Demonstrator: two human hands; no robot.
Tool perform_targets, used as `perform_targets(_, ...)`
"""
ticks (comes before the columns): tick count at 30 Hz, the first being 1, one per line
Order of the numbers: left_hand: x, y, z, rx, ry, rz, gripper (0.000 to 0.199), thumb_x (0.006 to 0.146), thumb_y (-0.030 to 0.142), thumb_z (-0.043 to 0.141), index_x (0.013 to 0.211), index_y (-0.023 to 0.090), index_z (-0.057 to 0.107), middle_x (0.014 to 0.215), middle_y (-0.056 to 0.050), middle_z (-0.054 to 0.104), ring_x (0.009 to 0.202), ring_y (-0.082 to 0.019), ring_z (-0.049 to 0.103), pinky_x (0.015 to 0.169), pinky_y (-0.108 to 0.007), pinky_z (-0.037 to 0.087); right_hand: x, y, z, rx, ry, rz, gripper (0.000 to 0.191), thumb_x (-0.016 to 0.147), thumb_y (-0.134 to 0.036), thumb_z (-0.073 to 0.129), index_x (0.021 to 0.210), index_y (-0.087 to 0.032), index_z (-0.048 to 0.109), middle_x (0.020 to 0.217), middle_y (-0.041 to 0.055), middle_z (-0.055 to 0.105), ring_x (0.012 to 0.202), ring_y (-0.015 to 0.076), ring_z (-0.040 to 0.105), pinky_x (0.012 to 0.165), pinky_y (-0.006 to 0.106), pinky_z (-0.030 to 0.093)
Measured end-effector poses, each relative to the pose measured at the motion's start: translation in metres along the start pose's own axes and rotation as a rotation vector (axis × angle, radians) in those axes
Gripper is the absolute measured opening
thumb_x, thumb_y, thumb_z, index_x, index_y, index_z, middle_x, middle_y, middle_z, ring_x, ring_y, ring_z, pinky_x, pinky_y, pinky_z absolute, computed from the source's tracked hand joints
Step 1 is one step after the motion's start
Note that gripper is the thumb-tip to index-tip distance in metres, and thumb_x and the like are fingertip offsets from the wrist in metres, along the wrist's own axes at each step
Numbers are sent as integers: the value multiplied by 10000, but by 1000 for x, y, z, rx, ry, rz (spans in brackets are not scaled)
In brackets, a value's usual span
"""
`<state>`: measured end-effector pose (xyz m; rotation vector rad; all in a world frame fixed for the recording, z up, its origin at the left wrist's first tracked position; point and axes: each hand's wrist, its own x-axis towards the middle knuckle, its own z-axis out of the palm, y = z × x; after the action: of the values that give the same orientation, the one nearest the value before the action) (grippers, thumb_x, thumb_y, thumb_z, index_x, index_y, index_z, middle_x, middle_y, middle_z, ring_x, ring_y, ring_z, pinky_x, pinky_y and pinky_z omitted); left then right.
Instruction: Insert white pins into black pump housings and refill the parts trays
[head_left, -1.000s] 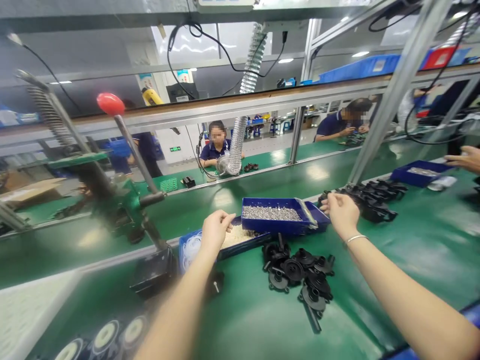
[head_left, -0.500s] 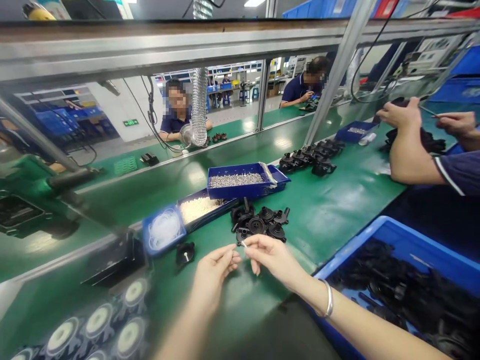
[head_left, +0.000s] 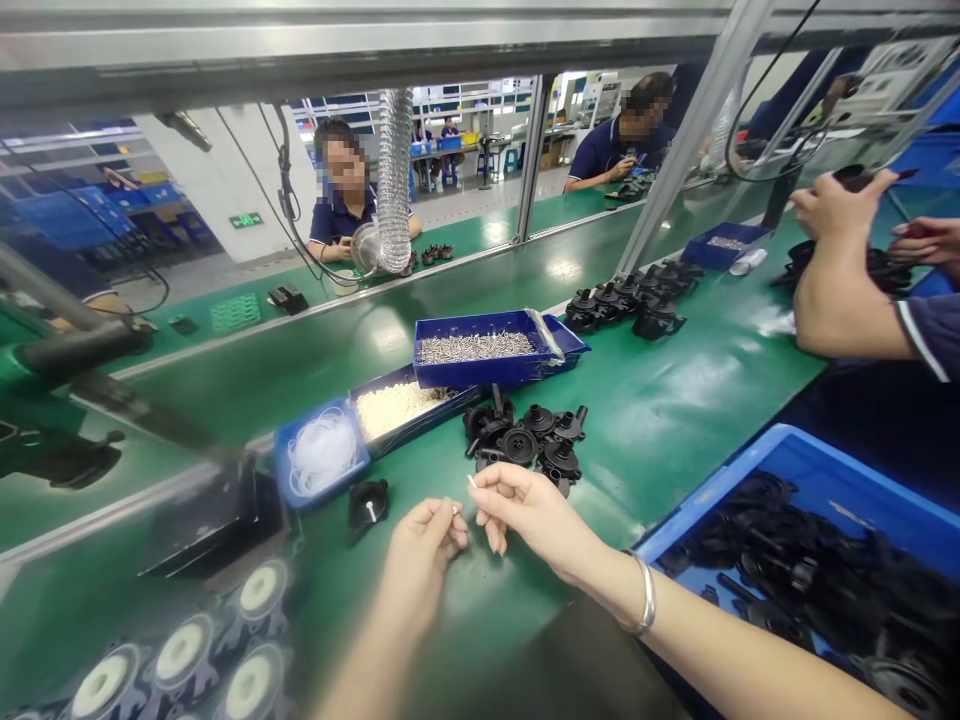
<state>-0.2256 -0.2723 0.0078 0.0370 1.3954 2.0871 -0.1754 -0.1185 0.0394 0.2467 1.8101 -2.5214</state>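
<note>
My left hand (head_left: 424, 545) is closed in a pinch, with a tiny cream-coloured piece (head_left: 454, 509) at its thumb and fingertip. Just to the right, my right hand (head_left: 529, 515) pinches a small white pin (head_left: 472, 482), which points up and left. The fingertips of both hands are close together but apart, above the green bench. Left of them lies a black plastic housing (head_left: 367, 508) with a white pin standing in it. Behind my right hand sits a pile of black plastic housings (head_left: 519, 445), partly hidden by the fingers.
Blue bins hold metal screws (head_left: 476, 347), cream pieces (head_left: 397, 405) and clear rings (head_left: 322, 452). A blue crate (head_left: 784, 440) of black parts stands at right. Round parts with cream centres (head_left: 180, 650) lie lower left. A co-worker's arm (head_left: 847, 290) works at right.
The camera view has shifted, so the bench scene sits differently. My hands remain near each other; the cream piece in my left fingertips and the pin in my right now show more plainly.
</note>
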Motion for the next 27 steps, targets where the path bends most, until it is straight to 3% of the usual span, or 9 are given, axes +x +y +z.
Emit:
perform_targets(5, -1, 3, -4, -158, -9, -57, 259, 801, 378, 740, 771, 137, 651, 715, 7, 586, 661, -81, 544, 663, -211, 491, 1, 8, 9, 60, -46, 18, 364, 828, -504, 687, 921, -171, 574, 735, 23, 677, 572, 132, 639, 493, 225, 485)
perform_targets(11, -2, 7, -4, -286, 22, -111, 213, 764, 298, 787, 752, 137, 649, 709, 23, 576, 643, -61, 540, 653, -191, 501, 3, 11, 3, -1, 1, -12, 307, 812, -427, 732, 850, -144, 618, 665, -15, 621, 544, 75, 554, 545, 197, 474)
perform_targets(15, -3, 6, -3, -332, 39, -149, 212, 784, 279, 773, 889, 123, 674, 724, 24, 568, 637, -56, 539, 644, -196, 504, 2, 13, 1, -11, -87, 16, 341, 862, -491, 648, 927, -173, 542, 662, -4, 640, 484, 138, 614, 409, 218, 450)
perform_targets(20, -3, 5, -1, -372, 5, -162, 208, 852, 298, 704, 796, 112, 628, 689, 38, 509, 595, -38, 484, 607, -181, 484, -2, 19, 1, -288, -110, -54, 279, 942, -440, 555, 1000, -172, 607, 655, -28, 601, 467, 78, 511, 478, 208, 424)
perform_targets(24, -3, 4, -2, -366, -7, -156, 236, 868, 326, 683, 787, 117, 608, 647, 49, 472, 588, -41, 455, 620, -183, 474, -5, 20, 2, -624, -64, -196, 239, 973, -373, 524, 950, -189, 676, 814, 12, 674, 684, 116, 593, 648, 235, 462)
perform_targets(27, -4, 2, -2, -340, -33, -145, 261, 876, 338, 671, 748, 127, 583, 632, 49, 461, 593, -49, 445, 642, -193, 471, -8, 18, 4, -713, -41, -275, 211, 982, -332, 518, 937, -199, 675, 887, 6, 706, 812, 131, 643, 755, 239, 471)
